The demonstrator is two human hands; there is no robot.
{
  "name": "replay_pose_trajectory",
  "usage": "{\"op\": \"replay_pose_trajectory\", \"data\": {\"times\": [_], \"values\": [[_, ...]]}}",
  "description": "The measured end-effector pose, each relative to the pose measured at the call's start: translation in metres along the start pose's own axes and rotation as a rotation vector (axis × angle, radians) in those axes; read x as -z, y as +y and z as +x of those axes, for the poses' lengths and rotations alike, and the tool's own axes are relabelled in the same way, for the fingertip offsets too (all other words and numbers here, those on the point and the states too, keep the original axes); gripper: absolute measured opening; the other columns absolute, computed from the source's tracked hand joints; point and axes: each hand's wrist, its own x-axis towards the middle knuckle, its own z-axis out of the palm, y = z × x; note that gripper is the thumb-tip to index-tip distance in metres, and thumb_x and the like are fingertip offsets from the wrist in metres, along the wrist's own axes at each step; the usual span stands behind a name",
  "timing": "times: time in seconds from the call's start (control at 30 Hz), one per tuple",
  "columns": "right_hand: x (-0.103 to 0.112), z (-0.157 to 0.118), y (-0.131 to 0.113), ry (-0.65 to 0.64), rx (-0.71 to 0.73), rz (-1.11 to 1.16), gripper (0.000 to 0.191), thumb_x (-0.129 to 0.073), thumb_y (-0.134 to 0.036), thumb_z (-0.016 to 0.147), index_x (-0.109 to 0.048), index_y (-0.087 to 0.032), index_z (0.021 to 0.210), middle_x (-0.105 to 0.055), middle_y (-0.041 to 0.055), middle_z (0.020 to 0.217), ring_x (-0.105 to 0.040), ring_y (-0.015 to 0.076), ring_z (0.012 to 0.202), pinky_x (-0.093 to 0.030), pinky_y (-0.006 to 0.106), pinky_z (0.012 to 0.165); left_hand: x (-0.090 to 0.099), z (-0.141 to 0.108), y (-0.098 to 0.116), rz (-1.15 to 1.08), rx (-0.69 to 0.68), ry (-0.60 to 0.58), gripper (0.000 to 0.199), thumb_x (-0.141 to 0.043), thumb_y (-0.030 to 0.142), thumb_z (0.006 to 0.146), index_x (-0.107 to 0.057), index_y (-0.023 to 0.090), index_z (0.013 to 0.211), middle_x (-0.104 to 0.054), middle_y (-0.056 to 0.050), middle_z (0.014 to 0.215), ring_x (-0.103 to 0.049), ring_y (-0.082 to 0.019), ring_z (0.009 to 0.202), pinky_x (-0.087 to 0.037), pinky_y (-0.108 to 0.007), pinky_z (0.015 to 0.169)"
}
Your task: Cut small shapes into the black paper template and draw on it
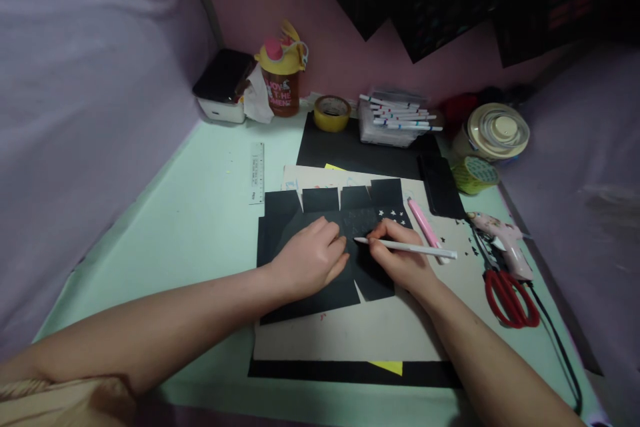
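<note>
A black sheet of card [310,293] with slits cut into its edges lies flat in front of me. Resting on its middle, my left hand [310,257] is curled, with its fingers bent in against the card. My right hand [400,253] grips a slim white pen [425,249], its point at the card just right of my left fingers. Faint pale outlines show on the card above the tip. Small white star shapes [393,213] appear near its upper right corner. Beside my right hand lies a pink cutter knife [423,223].
Under the card lies a pale board [350,343]. On the right are red-handled scissors [510,297], a glue gun [505,240] with its cord and a black phone [441,187]. Behind stand a bottle [283,83], yellow tape [331,113] and a box of markers [397,117]. A ruler [257,173] lies left.
</note>
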Motion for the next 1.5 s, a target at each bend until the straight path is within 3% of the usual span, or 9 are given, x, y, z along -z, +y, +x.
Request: {"op": "replay_pose_trajectory", "data": {"times": [0.43,0.8,1.33,1.4,1.5], "values": [[0.0013,-0.0005,0.0036,0.017,-0.069,0.027,0.011,-0.054,-0.021,0.077,-0.054,-0.02,0.065,-0.057,-0.0024,0.061,-0.051,0.0125,0.057,-0.038,0.023,0.053,0.0,-0.0005,-0.0006,0.007,0.001,-0.009,0.027,-0.044,0.026,0.094,-0.065,0.009,0.097,-0.052,-0.009,0.082,-0.049,-0.022,0.079,-0.051,-0.04,0.076],[0.0004,-0.0005,-0.0007,-0.022,-0.026,0.017,0.01,-0.053,-0.018,0.073,-0.053,-0.02,0.063,-0.056,-0.0023,0.059,-0.049,0.0121,0.056,-0.037,0.023,0.052,-0.0004,0.0,-0.0004,0.004,-0.004,-0.008,0.027,-0.044,0.026,0.094,-0.065,0.008,0.097,-0.052,-0.009,0.082,-0.049,-0.023,0.081,-0.051,-0.04,0.077],[-0.0005,-0.0001,-0.001,0.021,0.0,0.013,0.013,-0.054,-0.017,0.075,-0.052,-0.021,0.062,-0.055,-0.0021,0.059,-0.049,0.0126,0.055,-0.038,0.025,0.052,0.0011,0.0002,-0.0003,0.004,0.001,-0.016,0.027,-0.044,0.026,0.094,-0.065,0.009,0.096,-0.053,-0.009,0.082,-0.05,-0.022,0.08,-0.051,-0.04,0.075],[0.0,-0.0026,0.0013,0.074,0.062,0.065,0.012,-0.055,-0.017,0.076,-0.053,-0.021,0.065,-0.058,-0.0013,0.062,-0.052,0.0138,0.057,-0.041,0.026,0.054,0.0009,0.0,-0.0001,0.004,0.002,-0.014,0.027,-0.044,0.026,0.094,-0.065,0.009,0.096,-0.053,-0.009,0.082,-0.05,-0.022,0.08,-0.051,-0.04,0.075],[0.0026,-0.0077,0.0056,0.27,0.169,0.156,0.008,-0.056,-0.019,0.079,-0.056,-0.022,0.072,-0.06,0.0002,0.067,-0.057,0.0166,0.064,-0.046,0.03,0.06,-0.0002,-0.0005,0.0,0.001,-0.003,-0.002,0.027,-0.044,0.026,0.094,-0.065,0.009,0.096,-0.053,-0.009,0.081,-0.05,-0.022,0.079,-0.051,-0.039,0.074]]}}
